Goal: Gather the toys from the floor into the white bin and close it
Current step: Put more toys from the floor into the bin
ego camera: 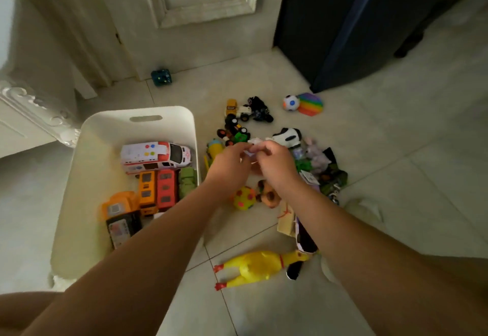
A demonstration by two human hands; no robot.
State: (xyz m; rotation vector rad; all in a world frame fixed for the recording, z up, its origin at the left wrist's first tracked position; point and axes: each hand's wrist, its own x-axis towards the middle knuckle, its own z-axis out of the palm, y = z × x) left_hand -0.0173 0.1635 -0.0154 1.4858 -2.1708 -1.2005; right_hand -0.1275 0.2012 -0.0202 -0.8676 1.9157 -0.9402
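Left hand (229, 162): fingers curled, pinching a small white thing (253, 143), too blurred to name.
Right hand (276, 164): fingers pinching the same thing.
Bin (87, 177): open, toy ambulance (155, 156) inside.

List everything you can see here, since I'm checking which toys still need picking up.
white bin: one, white, floor at left
ambulance: one, white and red, in the bin
buses: two, orange and red, in the bin
truck: one, orange, bin's near end
small cars: several, mixed colours, floor right of the bin
spotted ball: one, yellow-green, floor, nearer than the cars
rubber chicken: one, yellow, floor, nearest of all
panda plush: one, black and white, right of the cars
rainbow toy: one, multicoloured, by the dark furniture
left hand, right hand: two, together pinching a small pale thing
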